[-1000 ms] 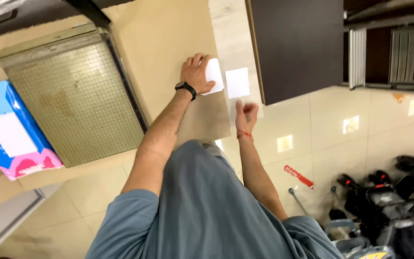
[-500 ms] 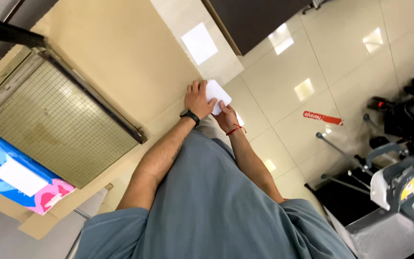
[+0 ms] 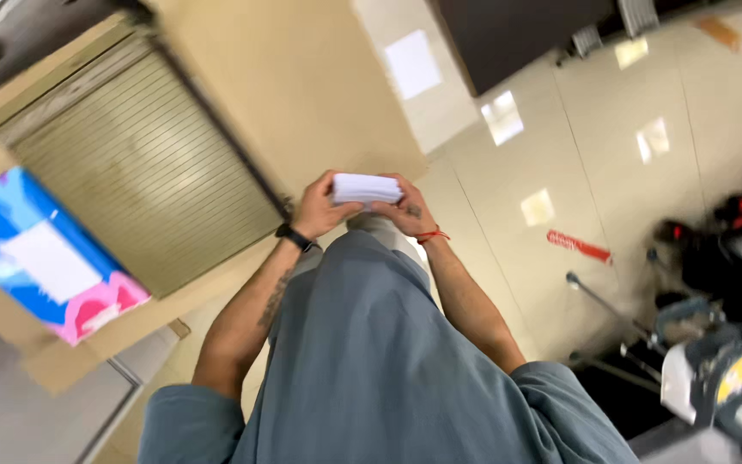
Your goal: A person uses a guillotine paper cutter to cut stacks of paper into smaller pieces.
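A small stack of white paper (image 3: 367, 187) sits between two hands, held up in front of the grey shirt (image 3: 371, 361). The left hand (image 3: 318, 206) grips its left end and the right hand (image 3: 405, 208) grips its right end. The fingers hide the bottom of the stack, and the picture is blurry, so you cannot count the sheets. Under the hands is a tan table (image 3: 302, 77) with a white sheet (image 3: 412, 62) lying on it, well apart. A green cutting mat (image 3: 143, 185) and a blue and pink box (image 3: 49, 258) lie to the left. The shiny tiled floor (image 3: 611, 155) is on the right, with dark, fuzzy machines (image 3: 732, 249) near the edge
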